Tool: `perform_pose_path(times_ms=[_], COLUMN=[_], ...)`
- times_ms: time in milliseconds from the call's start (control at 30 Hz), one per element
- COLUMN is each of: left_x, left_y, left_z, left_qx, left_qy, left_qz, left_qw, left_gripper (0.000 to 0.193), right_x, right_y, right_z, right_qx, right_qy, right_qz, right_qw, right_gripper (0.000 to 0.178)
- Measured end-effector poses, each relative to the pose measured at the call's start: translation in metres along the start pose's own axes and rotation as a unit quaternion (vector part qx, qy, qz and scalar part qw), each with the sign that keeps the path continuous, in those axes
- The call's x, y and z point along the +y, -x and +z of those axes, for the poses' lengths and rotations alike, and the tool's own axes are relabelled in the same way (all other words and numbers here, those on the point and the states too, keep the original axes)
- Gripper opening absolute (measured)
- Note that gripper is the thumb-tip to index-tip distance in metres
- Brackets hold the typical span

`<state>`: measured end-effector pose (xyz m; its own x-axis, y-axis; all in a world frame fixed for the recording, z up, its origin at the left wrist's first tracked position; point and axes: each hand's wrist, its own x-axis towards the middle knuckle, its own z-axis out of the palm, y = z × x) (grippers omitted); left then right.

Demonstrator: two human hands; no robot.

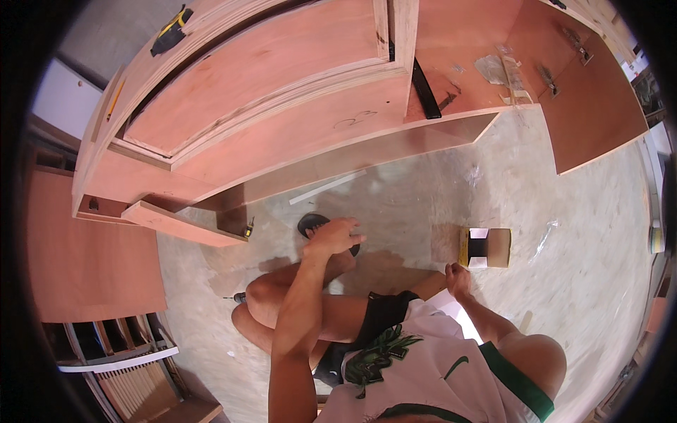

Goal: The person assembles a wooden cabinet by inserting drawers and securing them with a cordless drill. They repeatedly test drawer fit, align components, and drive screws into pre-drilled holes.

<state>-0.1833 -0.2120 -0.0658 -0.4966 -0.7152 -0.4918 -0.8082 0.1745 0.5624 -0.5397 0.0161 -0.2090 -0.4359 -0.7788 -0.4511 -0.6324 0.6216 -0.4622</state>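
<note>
My left hand point(335, 237) is stretched out over my foot in a black sandal point(310, 223), fingers apart and nothing in them. Just below the near left corner of an open cardboard box point(498, 248) is my right hand point(458, 280), its fingers curled in. Whether it touches the box, or what it pinches, is too small to make out. The box has a yellow side, and white and dark surfaces show inside it. A tan flat piece point(429, 285) lies between my right hand and my black shorts.
A long wooden cabinet point(296, 134) spans the far side, with an open door point(596, 113) at right. A tape measure point(171, 32) and pencil point(115, 100) rest on its left end. A black drawer rail point(426, 89) leans inside. A screwdriver-like tool point(239, 297) lies by my knee.
</note>
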Motion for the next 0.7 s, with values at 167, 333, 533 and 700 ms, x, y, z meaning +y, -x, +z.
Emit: perform_pose_path(times_ms=[167,333,533,700], left_x=[0.002,0.01,0.035,0.028], left_y=[0.002,0.008,0.016,0.012], left_z=[0.001,-0.015,-0.097,-0.153], left_qx=[-0.014,0.057,0.511,0.544], left_qy=[-0.013,-0.055,-0.05,-0.081], left_qz=[0.014,0.007,0.044,0.038], left_qw=[1.0,0.997,0.857,0.834], left_gripper=[0.056,0.051,0.038,0.04], right_x=[0.002,0.008,0.01,0.015], right_y=[-0.003,-0.004,-0.003,-0.007], right_z=[0.003,0.009,0.012,0.014], right_qx=[0.002,0.018,0.024,0.028], right_qy=[0.016,0.006,-0.017,-0.013], right_qz=[-0.008,-0.021,-0.028,-0.036], right_qw=[1.0,1.0,0.999,0.999], right_gripper=[0.042,0.042,0.042,0.041])
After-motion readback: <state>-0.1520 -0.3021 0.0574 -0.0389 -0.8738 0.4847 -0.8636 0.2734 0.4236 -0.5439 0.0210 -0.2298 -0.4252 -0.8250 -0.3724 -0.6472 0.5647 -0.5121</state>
